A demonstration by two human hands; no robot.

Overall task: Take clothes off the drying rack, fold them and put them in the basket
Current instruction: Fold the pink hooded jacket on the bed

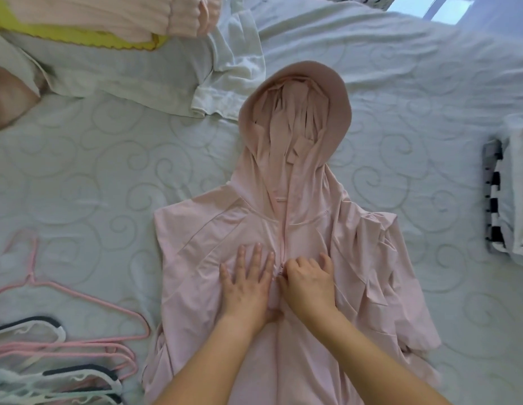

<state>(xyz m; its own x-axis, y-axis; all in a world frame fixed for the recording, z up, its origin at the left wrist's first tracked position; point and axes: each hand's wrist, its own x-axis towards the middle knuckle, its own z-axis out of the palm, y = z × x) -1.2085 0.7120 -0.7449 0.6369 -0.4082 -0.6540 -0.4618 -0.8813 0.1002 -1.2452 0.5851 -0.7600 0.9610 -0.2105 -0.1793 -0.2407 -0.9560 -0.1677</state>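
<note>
The jacket point(225, 229) lies face up in the middle of the bed point(108, 171), with its hood point(336, 106) toward 12 o'clock and its hem running off the frame at 6. The left hand point(248, 285) presses flat on the chest panel, fingers straight and spread. Just beside it, the right hand point(308, 283) has its fingers curled and seems to pinch the pull of the zip point(283, 238).

The step looks like closing the front before folding. To do it well, the flat hand should hold the cloth taut below the pull, so the slider runs straight toward 12 and doesn't bite the thin fabric (it looks slippery and light). The bunched sleeve at 4 o'clock wants smoothing first.

The cloth is pale pink, smooth and softly creased, and the hood has a stiffer curved brim. The bed cover is quilted in swirls. Thin wire hangers point(49, 347) lie at 8 o'clock, a white garment point(231, 68) at 11 and a striped fold point(494, 206) at 3. No basket or rack is in view.
</note>
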